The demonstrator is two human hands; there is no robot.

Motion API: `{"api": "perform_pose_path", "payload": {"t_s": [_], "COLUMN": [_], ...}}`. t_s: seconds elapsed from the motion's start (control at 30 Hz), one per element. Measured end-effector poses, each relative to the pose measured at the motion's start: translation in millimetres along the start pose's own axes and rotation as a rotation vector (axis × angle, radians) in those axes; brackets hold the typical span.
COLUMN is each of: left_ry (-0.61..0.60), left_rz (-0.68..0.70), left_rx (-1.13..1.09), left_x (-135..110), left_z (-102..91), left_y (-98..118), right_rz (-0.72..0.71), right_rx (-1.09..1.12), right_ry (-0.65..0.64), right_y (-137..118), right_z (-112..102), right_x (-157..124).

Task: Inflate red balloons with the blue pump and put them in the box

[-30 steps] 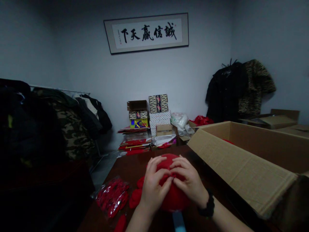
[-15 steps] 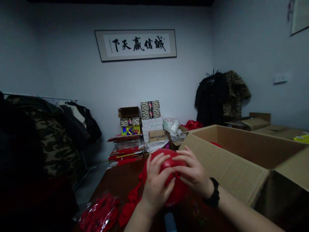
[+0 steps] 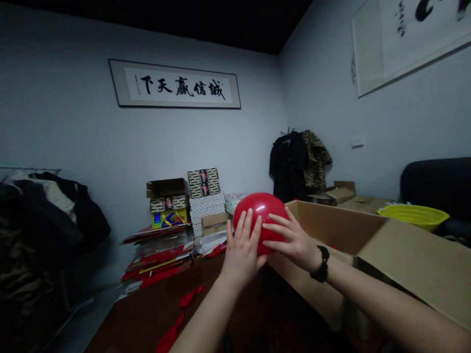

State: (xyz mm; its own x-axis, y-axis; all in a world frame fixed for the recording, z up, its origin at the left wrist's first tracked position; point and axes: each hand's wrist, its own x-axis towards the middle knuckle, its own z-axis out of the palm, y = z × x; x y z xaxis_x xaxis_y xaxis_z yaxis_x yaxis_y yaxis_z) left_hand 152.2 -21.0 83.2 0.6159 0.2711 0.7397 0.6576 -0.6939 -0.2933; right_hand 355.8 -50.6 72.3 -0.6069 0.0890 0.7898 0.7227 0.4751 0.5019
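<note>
Red balloon (image 3: 259, 212), inflated, hangs in the air over the dark table (image 3: 143, 314), just beside the near corner of the open cardboard box (image 3: 412, 262). The left hand (image 3: 241, 250) and right hand (image 3: 294, 241) grasp it between spread fingers. The box's wall and flap hide its contents. Limp red balloons (image 3: 189, 296) lie below, with bare tabletop around them.

Single head-worn view, looking forward and slightly down across the table (image 3: 147, 314) toward the far wall (image 3: 73, 142); very near left hand (image 3: 243, 250) and right hand (image 3: 294, 242) holding red balloon (image 3: 259, 208) at frame centre.
</note>
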Motion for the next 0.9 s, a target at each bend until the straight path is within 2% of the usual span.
{"api": "perform_pose_path", "payload": {"t_s": [0.17, 0.4, 0.67, 0.9], "left_ry": [-0.030, -0.117, -0.050, 0.024], "left_rz": [0.011, -0.024, -0.127, -0.058], "left_rx": [-0.033, -0.128, -0.147, -0.156], "left_x": [29, 45, 57, 67], "left_z": [31.3, 74.6, 84.5, 89.8], "left_y": [18, 48, 62, 74], "right_rz": [-0.027, 0.002, 0.054, 0.134], "right_rx": [-0.088, -0.118, -0.156, -0.185], "right_ry": [-0.104, -0.242, -0.276, -0.297], "right_y": [29, 53, 71, 73], "right_z": [-10, -23, -46, -53], "right_x": [-24, -60, -80, -94]}}
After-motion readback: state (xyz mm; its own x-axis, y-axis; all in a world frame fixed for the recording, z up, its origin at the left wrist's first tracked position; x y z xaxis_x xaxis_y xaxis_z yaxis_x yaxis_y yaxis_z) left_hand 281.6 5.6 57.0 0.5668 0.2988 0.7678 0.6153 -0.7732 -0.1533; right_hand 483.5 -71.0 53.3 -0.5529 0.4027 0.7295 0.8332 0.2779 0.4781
